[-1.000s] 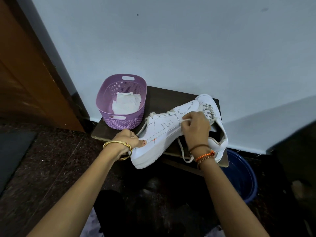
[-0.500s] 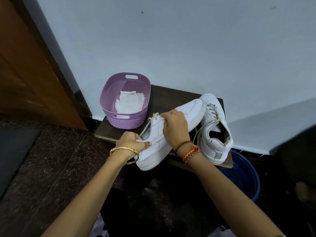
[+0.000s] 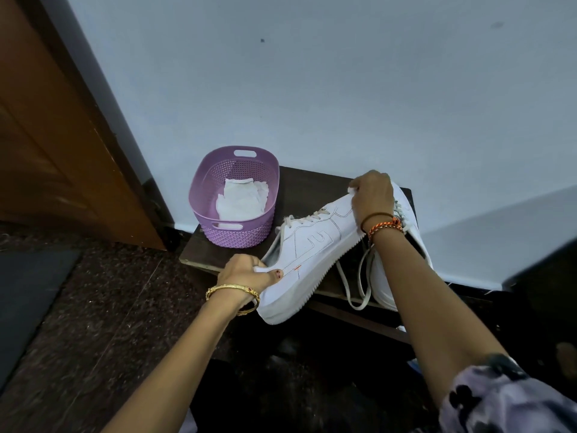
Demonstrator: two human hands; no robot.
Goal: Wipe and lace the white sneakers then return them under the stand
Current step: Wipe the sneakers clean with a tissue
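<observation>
A white sneaker point(image 3: 312, 245) lies tilted on its side across the front of the dark wooden stand point(image 3: 309, 189), heel toward me. My left hand point(image 3: 246, 273) grips its heel, thumb on the side. My right hand point(image 3: 371, 195) is curled over the toe end and pinches a small white wipe point(image 3: 352, 190) against the shoe. The second white sneaker point(image 3: 409, 242) stands behind my right forearm, which largely hides it. A loose lace point(image 3: 359, 285) from it hangs over the stand's front edge.
A purple perforated basket point(image 3: 199, 189) holding a crumpled white cloth point(image 3: 242, 198) sits on the stand's left end against the pale wall. A brown wooden door point(image 3: 62, 135) stands at the left. Dark speckled floor point(image 3: 109, 307) lies below.
My right hand has slid with the wipe from the sneaker's middle up to its toe. My left hand has kept its hold on the heel.
</observation>
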